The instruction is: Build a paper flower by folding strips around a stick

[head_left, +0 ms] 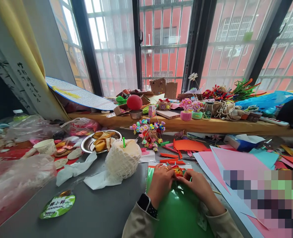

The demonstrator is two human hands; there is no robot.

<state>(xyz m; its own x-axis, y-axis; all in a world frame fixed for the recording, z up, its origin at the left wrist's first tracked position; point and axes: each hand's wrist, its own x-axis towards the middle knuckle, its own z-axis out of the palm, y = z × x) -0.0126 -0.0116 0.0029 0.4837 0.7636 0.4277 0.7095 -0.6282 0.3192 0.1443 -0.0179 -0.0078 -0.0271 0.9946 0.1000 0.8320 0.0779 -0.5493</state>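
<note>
My left hand (161, 181), with a ring and a dark watch on its wrist, is closed with its fingers curled down. My right hand (198, 185) comes in from the other side, thumb and fingers pinched together. The fingertips of both meet just below a small red and yellow piece (178, 170). What lies between the fingers is hidden. Under both hands is a shiny green sheet (179, 208) that looks plastic-covered. Just beyond them lie folded orange-red paper strips (172, 155).
Left of my hands stands a peeled coconut (123, 158) in white netting with a green straw. Behind it is a metal plate (84, 145) with banana peels. Large pink and pale-blue paper sheets (243, 162) spread rightward. Fuzzy craft flowers (148, 130) stand before the wooden sill (126, 121).
</note>
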